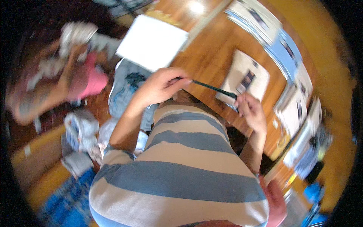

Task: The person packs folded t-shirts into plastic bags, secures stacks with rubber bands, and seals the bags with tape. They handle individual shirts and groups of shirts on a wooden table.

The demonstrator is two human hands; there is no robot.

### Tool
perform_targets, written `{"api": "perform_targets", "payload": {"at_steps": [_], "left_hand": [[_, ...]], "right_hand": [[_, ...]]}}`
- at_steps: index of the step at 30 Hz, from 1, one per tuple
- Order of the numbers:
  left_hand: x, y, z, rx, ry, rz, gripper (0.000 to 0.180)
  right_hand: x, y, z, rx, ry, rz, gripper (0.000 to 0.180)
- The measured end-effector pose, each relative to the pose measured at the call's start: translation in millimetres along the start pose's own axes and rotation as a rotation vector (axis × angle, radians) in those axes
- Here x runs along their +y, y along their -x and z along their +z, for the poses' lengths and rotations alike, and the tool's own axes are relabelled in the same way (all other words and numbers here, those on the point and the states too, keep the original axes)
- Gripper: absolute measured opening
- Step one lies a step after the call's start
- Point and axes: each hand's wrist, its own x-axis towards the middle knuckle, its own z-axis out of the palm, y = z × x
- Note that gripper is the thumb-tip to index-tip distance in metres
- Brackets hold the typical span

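Note:
A thin dark cord or strip [212, 87] runs taut between my two hands, over the near edge of the wooden table. My left hand [162, 85] is closed on its left end, thumb pressed against the fingers. At the other end, my right hand [251, 111] pinches it with curled fingers. Just beyond my right hand lies a folded beige garment [256, 70] with a dark label [246, 80] on its front. The cord passes in front of this garment's near left corner. Blur hides what the cord is made of.
Stacks of folded garments, white [261, 19] and blue [284, 51], line the table's [211, 45] far right edge. A white sheet or board [151, 42] lies beyond my left hand, near a grey-blue cloth pile [126, 89]. At left, another person's arm [41, 100] reaches among clothes.

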Motion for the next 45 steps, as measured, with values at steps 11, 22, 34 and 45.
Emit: {"api": "perform_targets", "payload": {"at_steps": [11,22,34,45], "left_hand": [[-131,89,86,0.324,2.043,-0.293,0.03],[-346,259,63,0.655,0.177,-1.089,0.046],[-447,170,42,0.619,-0.165,-1.158,0.034],[-472,202,27,0.7,-0.044,-0.756,0.025]], "right_hand": [[4,-79,115,-0.585,0.179,-0.103,0.024],[1,-98,200,-0.48,0.602,-0.02,0.027],[16,-35,217,-0.272,0.755,0.268,0.029],[32,-41,218,-0.269,0.757,0.218,0.032]]}}
